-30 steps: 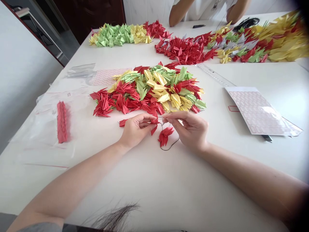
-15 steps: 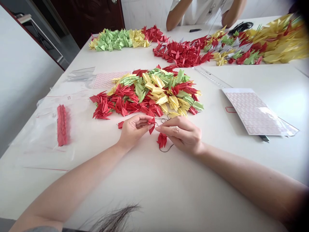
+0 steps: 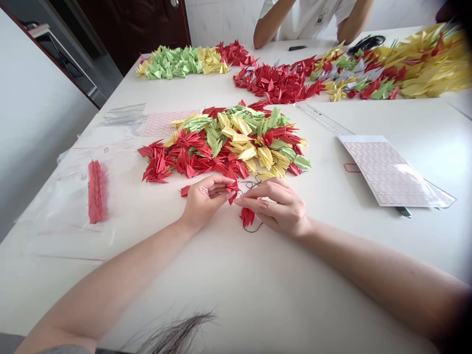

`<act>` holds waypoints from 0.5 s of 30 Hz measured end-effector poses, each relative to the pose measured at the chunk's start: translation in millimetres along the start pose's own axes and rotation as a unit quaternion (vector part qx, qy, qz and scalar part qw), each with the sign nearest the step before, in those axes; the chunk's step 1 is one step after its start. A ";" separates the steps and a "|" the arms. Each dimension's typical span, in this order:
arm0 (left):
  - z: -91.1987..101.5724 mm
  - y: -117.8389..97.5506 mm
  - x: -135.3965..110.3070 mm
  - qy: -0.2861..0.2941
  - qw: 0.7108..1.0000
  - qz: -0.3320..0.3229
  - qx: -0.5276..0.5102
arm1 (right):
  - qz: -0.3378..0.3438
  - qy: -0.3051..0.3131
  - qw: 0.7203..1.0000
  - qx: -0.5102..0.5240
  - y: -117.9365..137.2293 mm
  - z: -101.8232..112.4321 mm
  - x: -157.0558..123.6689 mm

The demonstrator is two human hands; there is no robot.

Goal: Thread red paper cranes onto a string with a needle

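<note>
My left hand [image 3: 204,199] is curled round a red paper crane [image 3: 232,189], pinching it between thumb and fingers. My right hand [image 3: 276,206] meets it fingertip to fingertip, pinching something thin at the crane; I cannot make out what. A dark thread [image 3: 254,228] loops on the white table [image 3: 236,285] under my right hand, with another red paper crane [image 3: 247,215] strung on it. Just beyond my hands lies a pile of red, yellow and green paper cranes [image 3: 228,142].
A stack of red cranes [image 3: 95,191] lies on clear plastic bags at left. A sticker sheet [image 3: 391,169], a pen and a clear ruler [image 3: 320,118] lie at right. More crane piles [image 3: 287,78] cover the far side, where another person's arms [image 3: 273,22] rest.
My right hand has moved left and down until its fingertips meet the left hand at the red crane. The strung crane below has shifted slightly left with the thread.
</note>
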State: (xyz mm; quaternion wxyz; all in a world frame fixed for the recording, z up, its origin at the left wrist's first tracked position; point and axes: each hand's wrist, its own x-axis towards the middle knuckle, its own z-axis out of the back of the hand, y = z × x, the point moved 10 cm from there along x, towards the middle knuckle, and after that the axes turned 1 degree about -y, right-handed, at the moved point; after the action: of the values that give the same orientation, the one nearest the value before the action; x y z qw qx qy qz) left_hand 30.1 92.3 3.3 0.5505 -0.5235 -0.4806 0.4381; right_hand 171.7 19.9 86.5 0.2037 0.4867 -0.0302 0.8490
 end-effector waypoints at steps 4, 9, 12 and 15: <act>2.3 -5.5 -1.9 -0.015 1.000 -0.027 0.000 | -0.020 -0.006 1.000 0.002 -4.1 -1.6 -0.1; 10.1 -14.2 -6.8 -0.063 0.995 -0.066 0.034 | -0.133 -0.017 0.991 0.030 -21.3 -4.3 -4.6; 12.0 -19.9 -9.0 -0.080 0.989 -0.103 0.068 | -0.235 -0.010 0.971 0.049 -37.7 -8.7 -11.6; 10.1 -26.8 -11.5 -0.080 0.979 -0.154 0.104 | -0.312 0.011 0.948 0.062 -50.1 -15.0 -19.5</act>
State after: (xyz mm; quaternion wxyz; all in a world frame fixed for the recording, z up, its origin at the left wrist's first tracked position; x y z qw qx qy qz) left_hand 17.8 80.7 29.1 0.6224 -0.3468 -0.5496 0.4361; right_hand 187.0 63.3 54.9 0.4281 0.4744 0.1785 0.7482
